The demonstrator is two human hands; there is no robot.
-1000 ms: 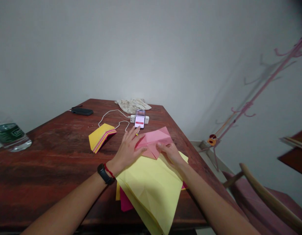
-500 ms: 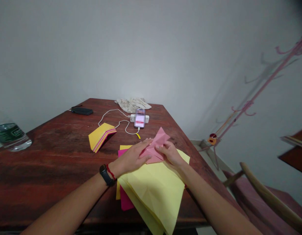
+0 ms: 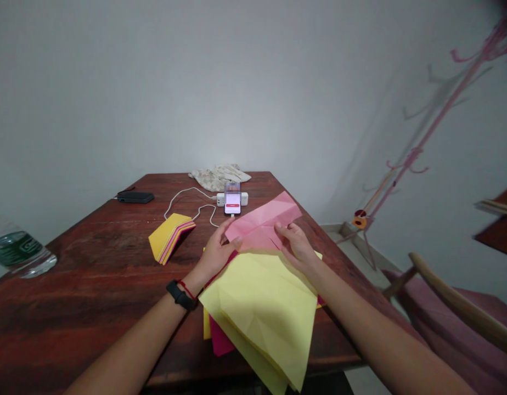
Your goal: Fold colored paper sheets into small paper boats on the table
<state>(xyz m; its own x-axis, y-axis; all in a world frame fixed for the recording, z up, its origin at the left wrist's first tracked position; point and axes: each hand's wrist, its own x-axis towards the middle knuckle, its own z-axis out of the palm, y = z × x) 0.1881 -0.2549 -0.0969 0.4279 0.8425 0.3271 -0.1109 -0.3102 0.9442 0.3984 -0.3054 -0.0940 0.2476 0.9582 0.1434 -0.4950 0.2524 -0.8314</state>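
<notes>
A creased pink paper (image 3: 264, 222) is raised over a pile of sheets, held between both hands. My left hand (image 3: 218, 247) grips its left end, thumb on the near face and fingers behind. On its right side my right hand (image 3: 295, 244) pinches the lower edge between thumb and fingers. Beneath lie large pale yellow sheets (image 3: 265, 302), hanging over the table's front edge, with magenta paper (image 3: 221, 337) sticking out below them. A folded yellow and pink paper stack (image 3: 169, 236) rests to the left.
Behind are a lit phone (image 3: 232, 198) cabled to a white power bank (image 3: 244, 198) and a crumpled cloth (image 3: 218, 176). A dark case (image 3: 135, 197) and a water bottle (image 3: 21, 249) are at the left. Right of the table (image 3: 93, 296) stands a wooden-armed chair (image 3: 455, 293).
The pink paper has been lifted and opened wider, its pointed top now a broad band. My left hand has turned from lying flat over it to gripping its left end.
</notes>
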